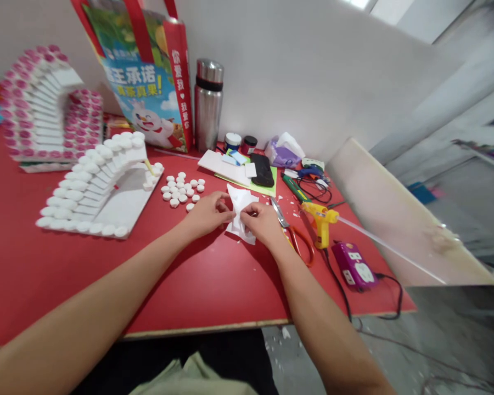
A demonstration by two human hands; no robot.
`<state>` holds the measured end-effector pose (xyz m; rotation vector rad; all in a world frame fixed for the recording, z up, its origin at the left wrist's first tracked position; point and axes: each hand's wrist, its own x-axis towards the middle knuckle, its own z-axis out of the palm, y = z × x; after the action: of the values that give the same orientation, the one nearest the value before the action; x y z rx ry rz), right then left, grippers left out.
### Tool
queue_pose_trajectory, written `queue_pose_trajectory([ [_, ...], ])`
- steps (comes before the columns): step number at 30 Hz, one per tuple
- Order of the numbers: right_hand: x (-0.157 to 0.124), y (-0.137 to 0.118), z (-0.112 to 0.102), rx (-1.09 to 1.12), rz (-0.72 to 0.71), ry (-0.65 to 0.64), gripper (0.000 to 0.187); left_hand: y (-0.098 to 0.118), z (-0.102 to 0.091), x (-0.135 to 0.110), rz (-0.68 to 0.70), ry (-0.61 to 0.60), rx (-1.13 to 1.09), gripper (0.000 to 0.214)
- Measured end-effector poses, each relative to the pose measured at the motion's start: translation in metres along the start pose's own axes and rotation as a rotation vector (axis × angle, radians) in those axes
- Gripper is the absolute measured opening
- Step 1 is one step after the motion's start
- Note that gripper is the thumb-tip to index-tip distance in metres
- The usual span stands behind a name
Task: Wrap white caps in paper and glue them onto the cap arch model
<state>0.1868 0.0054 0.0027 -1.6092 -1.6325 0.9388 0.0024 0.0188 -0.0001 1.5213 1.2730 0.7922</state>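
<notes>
A creased white tissue (239, 198) lies on the red table in front of me, with both hands at it. My left hand (209, 215) is closed at its left edge, thumb and fingertips curled in on the tissue. From the other side, my right hand (264, 221) pinches the middle of the tissue between thumb and forefinger. Several round white pieces (183, 190) are spread just left of my left hand. Close to my right hand lie scissors with orange handles (300, 247).
A white arched model (125, 206) stands left, before a pink-and-white one (37, 112). Behind are a printed bag (144, 82), a steel flask (208, 104) and a purple tissue pack (282, 155). Rightward sit a yellow glue gun (321, 222) and a corded purple power socket (355, 267).
</notes>
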Motion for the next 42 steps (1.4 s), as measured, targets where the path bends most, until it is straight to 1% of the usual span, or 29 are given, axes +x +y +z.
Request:
queue_pose_trajectory([
  [3, 0.0, -0.001, 0.001, 0.041, 0.011, -0.018, 0.007, -0.006, 0.007, -0.003, 0.013, 0.008, -0.099, 0.063],
  [7, 0.0, -0.002, 0.005, 0.05, 0.011, -0.028, 0.006, -0.008, 0.01, -0.005, 0.015, -0.001, -0.169, 0.066],
  [9, 0.0, -0.002, 0.004, 0.077, 0.036, -0.009, 0.005, -0.009, 0.01, -0.005, 0.036, 0.01, -0.157, 0.068],
  [11, 0.001, -0.002, -0.001, 0.142, 0.061, 0.044, 0.004, -0.01, 0.009, -0.005, 0.044, 0.027, -0.145, 0.068],
  [13, 0.003, -0.001, -0.011, 0.255, 0.081, 0.164, 0.006, -0.011, 0.007, -0.005, 0.039, 0.047, -0.142, 0.068],
  [15, 0.007, -0.001, -0.025, 0.395, 0.091, 0.363, 0.01, -0.011, 0.006, -0.005, 0.025, 0.066, -0.126, 0.067],
  [17, 0.01, -0.002, -0.039, 0.5, 0.061, 0.574, 0.01, -0.011, 0.004, -0.005, 0.012, 0.07, -0.092, 0.064],
  [18, 0.011, -0.003, -0.044, 0.529, 0.031, 0.645, 0.009, -0.01, 0.003, -0.005, 0.01, 0.065, -0.07, 0.061],
  [19, 0.012, -0.004, -0.047, 0.55, -0.004, 0.689, 0.008, -0.01, 0.003, -0.005, 0.015, 0.059, -0.041, 0.057],
  [20, 0.012, -0.005, -0.049, 0.564, -0.035, 0.702, 0.007, -0.009, 0.002, -0.006, 0.028, 0.057, 0.001, 0.053],
  [22, 0.009, -0.007, -0.048, 0.577, -0.089, 0.675, 0.009, -0.008, -0.002, -0.008, 0.074, 0.072, 0.134, 0.044],
  [24, 0.004, -0.01, -0.043, 0.54, -0.155, 0.608, 0.01, -0.005, -0.006, -0.01, 0.149, 0.14, 0.279, 0.037],
  [25, 0.0, -0.012, -0.039, 0.504, -0.19, 0.565, 0.011, -0.003, -0.008, -0.011, 0.182, 0.179, 0.301, 0.036],
  [26, -0.004, -0.014, -0.034, 0.46, -0.225, 0.517, 0.012, -0.001, -0.009, -0.012, 0.198, 0.2, 0.256, 0.039],
  [27, -0.008, -0.016, -0.029, 0.416, -0.251, 0.457, 0.012, 0.001, -0.009, -0.013, 0.193, 0.189, 0.135, 0.044],
  [28, -0.011, -0.018, -0.024, 0.376, -0.268, 0.389, 0.013, 0.003, -0.009, -0.014, 0.166, 0.141, -0.049, 0.049],
  [30, -0.016, -0.019, -0.012, 0.3, -0.291, 0.237, 0.014, 0.006, -0.005, -0.015, 0.056, -0.029, -0.489, 0.057],
  [31, -0.017, -0.018, -0.006, 0.261, -0.301, 0.16, 0.014, 0.008, -0.003, -0.015, -0.006, -0.112, -0.676, 0.057],
  [32, -0.018, -0.017, -0.001, 0.225, -0.309, 0.086, 0.015, 0.009, 0.0, -0.016, -0.067, -0.175, -0.812, 0.054],
  [33, -0.018, -0.016, 0.003, 0.193, -0.311, 0.02, 0.015, 0.01, 0.003, -0.017, -0.123, -0.214, -0.902, 0.049],
  [35, -0.018, -0.013, 0.009, 0.148, -0.292, -0.075, 0.015, 0.012, 0.007, -0.017, -0.224, -0.227, -0.992, 0.038],
  [36, -0.018, -0.013, 0.01, 0.14, -0.273, -0.097, 0.015, 0.012, 0.007, -0.017, -0.266, -0.209, -1.015, 0.035],
  [38, -0.018, -0.013, 0.008, 0.156, -0.223, -0.085, 0.017, 0.014, 0.007, -0.017, -0.327, -0.16, -1.04, 0.034],
  [40, -0.018, -0.016, 0.002, 0.219, -0.181, -0.003, 0.021, 0.015, 0.005, -0.015, -0.361, -0.125, -1.054, 0.035],
  [42, -0.017, -0.018, -0.007, 0.283, -0.151, 0.117, 0.025, 0.016, 0.0, -0.013, -0.37, -0.084, -1.067, 0.034],
])
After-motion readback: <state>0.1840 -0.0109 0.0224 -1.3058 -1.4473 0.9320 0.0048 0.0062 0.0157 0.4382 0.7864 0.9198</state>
